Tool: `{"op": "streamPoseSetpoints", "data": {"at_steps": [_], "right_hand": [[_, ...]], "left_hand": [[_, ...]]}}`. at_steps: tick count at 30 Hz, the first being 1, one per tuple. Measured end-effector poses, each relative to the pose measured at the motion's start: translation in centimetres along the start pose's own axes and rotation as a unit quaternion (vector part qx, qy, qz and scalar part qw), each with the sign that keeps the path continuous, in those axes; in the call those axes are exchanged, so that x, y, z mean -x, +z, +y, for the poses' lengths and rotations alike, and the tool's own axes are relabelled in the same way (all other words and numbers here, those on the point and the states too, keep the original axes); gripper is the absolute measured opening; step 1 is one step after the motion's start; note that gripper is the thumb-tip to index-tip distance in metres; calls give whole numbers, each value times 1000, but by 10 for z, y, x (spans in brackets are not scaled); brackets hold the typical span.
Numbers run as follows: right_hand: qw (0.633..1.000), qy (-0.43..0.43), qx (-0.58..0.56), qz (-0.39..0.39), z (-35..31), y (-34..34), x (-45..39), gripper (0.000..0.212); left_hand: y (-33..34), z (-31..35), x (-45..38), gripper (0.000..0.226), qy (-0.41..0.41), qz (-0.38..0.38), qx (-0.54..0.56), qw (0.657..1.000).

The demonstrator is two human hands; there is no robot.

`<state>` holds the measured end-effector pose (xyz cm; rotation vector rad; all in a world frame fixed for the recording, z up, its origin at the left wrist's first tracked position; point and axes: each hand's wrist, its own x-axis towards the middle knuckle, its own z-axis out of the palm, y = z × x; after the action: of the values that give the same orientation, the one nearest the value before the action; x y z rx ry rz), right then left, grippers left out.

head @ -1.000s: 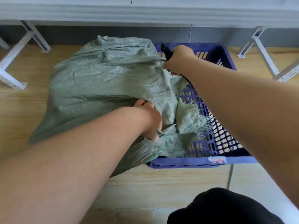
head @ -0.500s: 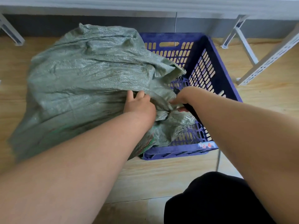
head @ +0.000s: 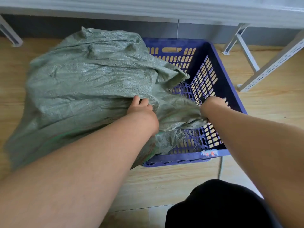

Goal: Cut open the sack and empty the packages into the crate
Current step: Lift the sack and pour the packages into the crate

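You look down on a light wood-plank floor [head: 164, 180], with a grey skirting wall [head: 205, 32] at its far edge and white metal brackets [head: 256, 63] standing on the floor just before that wall.
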<state>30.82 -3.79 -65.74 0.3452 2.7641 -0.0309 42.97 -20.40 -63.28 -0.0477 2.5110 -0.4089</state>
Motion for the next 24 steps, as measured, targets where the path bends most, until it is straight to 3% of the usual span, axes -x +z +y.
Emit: {"op": "streamPoseSetpoints", "data": {"at_steps": [2, 5, 6, 8, 10, 12, 13, 15, 17, 20, 24], "right_hand": [[995, -41, -55, 67, -19, -8, -2, 39], [953, -169, -188, 167, -64, -28, 12, 49], [936, -220, -221, 163, -80, -34, 22, 54], [912, -306, -255, 95, -104, -39, 44, 61], [908, -330, -244, -79, -118, -31, 61, 54], [896, -295, -236, -234, -120, -18, 67, 34], [901, -287, -224, -234, -120, -13, 67, 30], [936, -279, -175, -124, -122, -13, 65, 32], [945, -277, -176, 20, -129, -23, 69, 31], [909, -343, -198, 133, -159, -42, 99, 31], [828, -502, -208, 141, -212, -47, 172, 26]], "left_hand": [[-4, -4, 4, 47, 29, 48, 109, 992], [-4, -21, 14, 37, 6, 266, 217, 939], [-3, -27, 15, 34, -4, 295, 210, 932], [1, -41, 17, 36, 3, 213, 220, 952], [0, -57, 24, 27, 9, 136, 314, 940], [0, -82, 34, 19, -15, 213, 381, 900], [3, -99, 41, 19, -47, 272, 398, 875], [14, -137, 60, 18, -144, 361, 422, 819], [35, -177, 77, 23, -247, 368, 443, 780], [73, -215, 91, 44, -343, 287, 501, 741], [112, -218, 96, 61, -352, 248, 563, 705]]}}
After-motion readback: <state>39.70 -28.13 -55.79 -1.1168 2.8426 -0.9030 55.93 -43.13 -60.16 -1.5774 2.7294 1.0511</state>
